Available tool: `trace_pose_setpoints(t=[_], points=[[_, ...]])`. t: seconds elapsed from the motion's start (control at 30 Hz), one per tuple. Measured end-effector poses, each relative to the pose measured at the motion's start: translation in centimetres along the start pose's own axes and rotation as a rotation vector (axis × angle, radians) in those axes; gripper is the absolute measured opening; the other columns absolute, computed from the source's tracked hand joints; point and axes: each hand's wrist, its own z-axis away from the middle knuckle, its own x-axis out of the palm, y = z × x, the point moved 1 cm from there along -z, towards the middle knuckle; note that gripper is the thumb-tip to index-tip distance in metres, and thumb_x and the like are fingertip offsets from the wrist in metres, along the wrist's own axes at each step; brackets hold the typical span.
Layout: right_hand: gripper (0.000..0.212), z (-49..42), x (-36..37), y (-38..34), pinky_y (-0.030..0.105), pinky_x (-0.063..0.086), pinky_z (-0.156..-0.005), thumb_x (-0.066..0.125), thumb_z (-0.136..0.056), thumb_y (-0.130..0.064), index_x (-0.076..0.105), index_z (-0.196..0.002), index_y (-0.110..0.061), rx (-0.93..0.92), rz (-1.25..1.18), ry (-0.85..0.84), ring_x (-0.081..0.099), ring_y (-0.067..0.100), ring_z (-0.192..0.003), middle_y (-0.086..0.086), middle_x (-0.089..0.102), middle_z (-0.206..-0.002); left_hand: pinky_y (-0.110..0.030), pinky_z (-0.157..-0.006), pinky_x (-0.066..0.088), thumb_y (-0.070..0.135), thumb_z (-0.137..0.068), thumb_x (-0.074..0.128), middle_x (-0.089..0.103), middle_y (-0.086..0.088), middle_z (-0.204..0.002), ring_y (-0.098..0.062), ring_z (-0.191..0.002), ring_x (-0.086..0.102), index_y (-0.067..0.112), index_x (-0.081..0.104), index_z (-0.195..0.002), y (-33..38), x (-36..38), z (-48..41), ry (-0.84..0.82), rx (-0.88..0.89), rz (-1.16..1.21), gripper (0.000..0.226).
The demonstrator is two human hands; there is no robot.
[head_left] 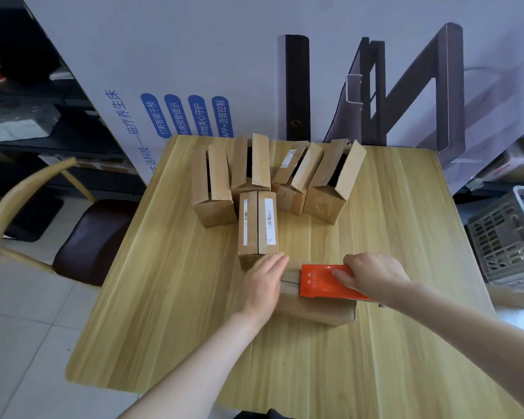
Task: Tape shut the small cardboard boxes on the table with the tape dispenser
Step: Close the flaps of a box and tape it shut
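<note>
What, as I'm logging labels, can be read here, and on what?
"磁疗养生床": panel.
"…活科技": panel.
"打鼾智能干预": first blue tab.
"…预警提示": second tab.
"…关心守护": third tab.
"APP+语音控制": fourth tab.
Box label, dispenser print: too small to read.

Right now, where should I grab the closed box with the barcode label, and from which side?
Grip the closed box across its long side walls at the near half, coming from above. It is narrow and lies lengthwise away from you, so a single grasp probably spans it. Open boxes crowd its far end; the near sides look free.
</note>
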Motion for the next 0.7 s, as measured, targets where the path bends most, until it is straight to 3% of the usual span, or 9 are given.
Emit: trace_pose_setpoints(t=[0.1,0.2,0.37,0.7], points=[[0.046,0.0,0.0,0.1,0.023,0.029,-0.042,0.030,-0.098,-0.055,0.059,-0.098,-0.018,-0.010,0.001,0.000,0.047,0.012,-0.053,-0.003,0.060,-0.083,-0.034,-0.121,0.014,0.006,-0.099,0.041,0.025,0.000,-0.157,-0.017,-0.146,0.021,0.011,0.029,-0.150,0.2,1.9,-0.3,-0.288,0.005,-0.048,0.052],[0.047,0.2,-0.3,0.3,0.023,0.030,-0.041,0.029,-0.099,-0.054,0.058,-0.099,-0.017,-0.018,-0.016,-0.016,0.043,0.008,-0.047,-0.002,0.060,-0.084,-0.034,-0.121,-0.005,0.028,-0.102,0.016,-0.005,0.007,-0.159,-0.011,-0.148,-0.010,0.016,0.004,-0.154,-0.4,2.7,0.0,-0.421,0.001,-0.207,0.055],[0.046,0.3,-0.6,0.8,0.022,0.038,-0.044,0.027,-0.099,-0.053,0.056,-0.099,-0.017,-0.050,-0.041,-0.036,0.044,0.007,-0.044,0.000,0.059,-0.081,-0.035,-0.119,-0.009,0.048,-0.096,0.004,-0.007,0.005,-0.160,-0.011,-0.147,-0.014,0.016,0.001,-0.154,-0.1,2.6,0.1,-0.435,0.016,-0.277,0.066],[0.042,1.0,0.7,3.7,0.023,0.047,-0.048,0.024,-0.099,-0.054,0.051,-0.092,-0.022,-0.078,-0.023,-0.031,0.052,0.009,-0.039,-0.005,0.053,-0.070,-0.035,-0.119,-0.003,0.044,-0.100,0.015,0.004,0.002,-0.162,-0.013,-0.149,-0.005,0.014,0.009,-0.154,-0.7,2.8,0.2,-0.451,0.025,-0.307,0.062]])
